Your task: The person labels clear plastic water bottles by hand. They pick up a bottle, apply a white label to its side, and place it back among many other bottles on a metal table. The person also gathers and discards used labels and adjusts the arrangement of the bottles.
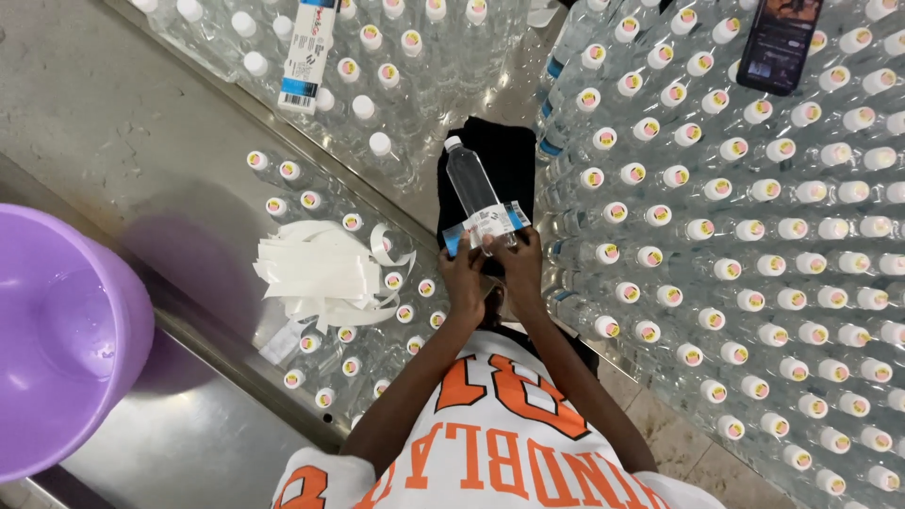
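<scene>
Hands (490,273) over bottle's (474,193) hidden base

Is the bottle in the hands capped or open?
Capped: the bottle, held by both hands, has a white cap on its far end, pointing away from the person.

Open room is left only in the narrow gap around the black cloth (509,160). To its right it is walled by massed capped bottles (754,236); to its left, more bottles (377,66) and a heap of white strips (320,269) are found.
</scene>
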